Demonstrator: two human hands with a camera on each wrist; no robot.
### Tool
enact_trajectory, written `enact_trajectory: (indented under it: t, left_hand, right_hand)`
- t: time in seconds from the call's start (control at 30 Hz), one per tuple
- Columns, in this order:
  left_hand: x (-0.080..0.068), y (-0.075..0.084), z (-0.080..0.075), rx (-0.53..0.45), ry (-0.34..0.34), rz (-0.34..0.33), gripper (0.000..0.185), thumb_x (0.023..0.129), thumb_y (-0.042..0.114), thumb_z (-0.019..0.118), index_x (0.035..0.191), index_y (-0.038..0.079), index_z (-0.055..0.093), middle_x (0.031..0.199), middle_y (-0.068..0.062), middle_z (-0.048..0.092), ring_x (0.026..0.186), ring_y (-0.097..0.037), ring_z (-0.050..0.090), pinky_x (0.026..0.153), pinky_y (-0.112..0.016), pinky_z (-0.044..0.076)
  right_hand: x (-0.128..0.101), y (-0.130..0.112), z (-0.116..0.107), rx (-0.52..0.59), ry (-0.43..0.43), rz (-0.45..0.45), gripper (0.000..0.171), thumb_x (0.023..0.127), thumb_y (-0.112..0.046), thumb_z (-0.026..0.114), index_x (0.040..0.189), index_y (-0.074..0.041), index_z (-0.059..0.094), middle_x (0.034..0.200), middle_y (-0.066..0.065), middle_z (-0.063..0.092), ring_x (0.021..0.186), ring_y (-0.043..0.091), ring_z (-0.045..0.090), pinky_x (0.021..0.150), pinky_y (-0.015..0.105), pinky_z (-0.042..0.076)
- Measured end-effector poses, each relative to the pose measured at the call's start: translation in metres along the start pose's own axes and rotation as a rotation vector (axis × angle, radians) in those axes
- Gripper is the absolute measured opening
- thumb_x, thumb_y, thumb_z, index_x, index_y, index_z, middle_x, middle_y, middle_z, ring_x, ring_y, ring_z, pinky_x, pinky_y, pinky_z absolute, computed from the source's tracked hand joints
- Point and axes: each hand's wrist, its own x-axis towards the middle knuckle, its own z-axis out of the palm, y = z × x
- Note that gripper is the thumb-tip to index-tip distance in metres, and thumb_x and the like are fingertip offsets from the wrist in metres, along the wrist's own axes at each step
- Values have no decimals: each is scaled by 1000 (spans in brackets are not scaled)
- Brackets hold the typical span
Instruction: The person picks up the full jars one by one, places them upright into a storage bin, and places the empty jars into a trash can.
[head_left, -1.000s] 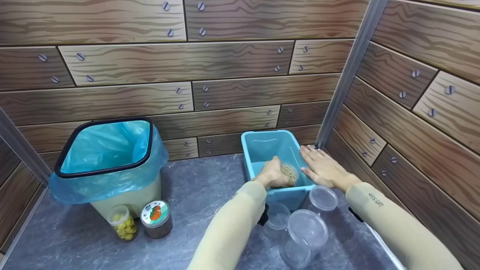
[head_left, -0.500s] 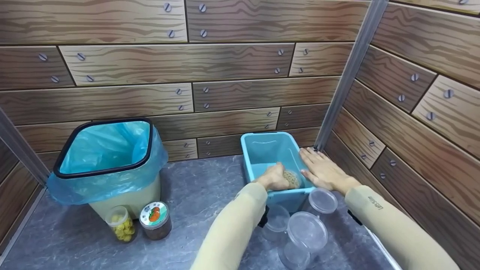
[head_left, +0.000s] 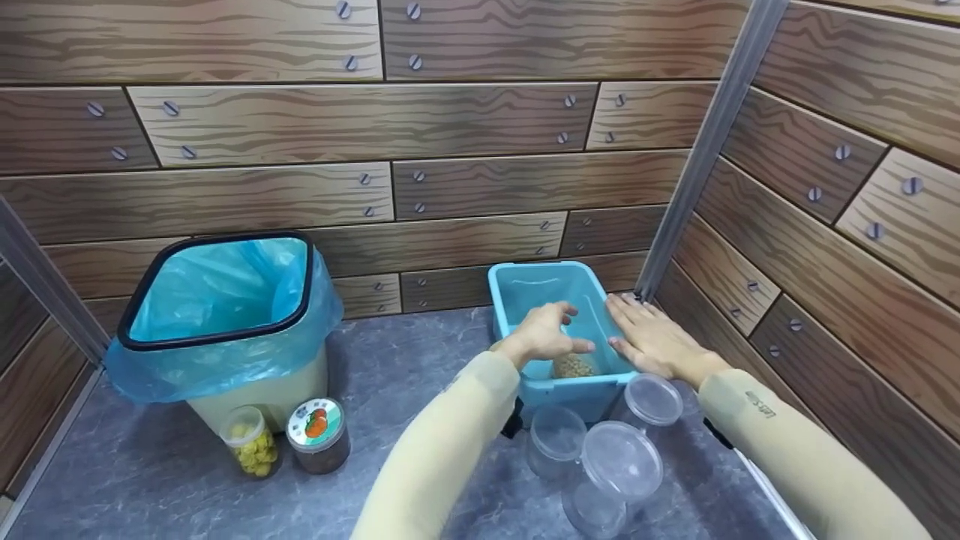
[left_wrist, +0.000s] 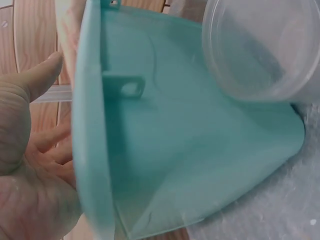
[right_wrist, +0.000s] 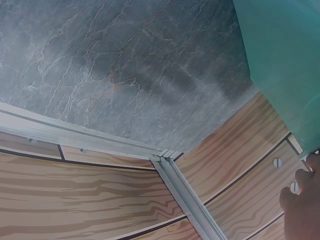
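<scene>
A light blue plastic bin [head_left: 536,268] stands on the grey floor in the right corner. A clear jar of tan beans [head_left: 574,366] lies inside it near the front wall. My left hand [head_left: 551,334] hovers just above the jar with relaxed, spread fingers and holds nothing. In the left wrist view the open palm [left_wrist: 30,165] is beside the bin's rim [left_wrist: 90,125]. My right hand [head_left: 649,337] lies flat on the bin's right rim, fingers straight. The right wrist view shows only its fingertips [right_wrist: 302,200] and the bin's wall [right_wrist: 285,65].
A beige trash can with a blue bag [head_left: 217,300] stands at the left. Before it are a jar of yellow pieces [head_left: 251,442] and a lidded dark jar [head_left: 319,435]. Three empty clear containers [head_left: 619,461] sit before the bin. Wood-pattern walls and a metal post [head_left: 697,150] close the corner.
My left hand has let go of the bean jar and lifted above it with its fingers spread. The jar stays in the bin. The right hand has not moved.
</scene>
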Motion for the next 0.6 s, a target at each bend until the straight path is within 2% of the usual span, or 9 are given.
enact_trajectory:
  t: [0.23,0.6]
  left_hand:
    - [-12,-2,-14,64,15,106,55,104,35,82,152,13,68,148,-10,76,141,-30,70,115,-47,61]
    - [-41,-5,-34,161,-8,258,40,106,32,78,142,13,75,140,-11,81,133,-27,76,109,-40,65]
  right_hand:
    - [1,-1,-2,7,-4,-1,73,120,-36,46,174,9,26,183,30,27,171,56,24,139,73,23]
    - [0,-1,-2,7,10,-15,74,120,-37,46,173,10,27,182,32,29,170,57,27,138,73,25]
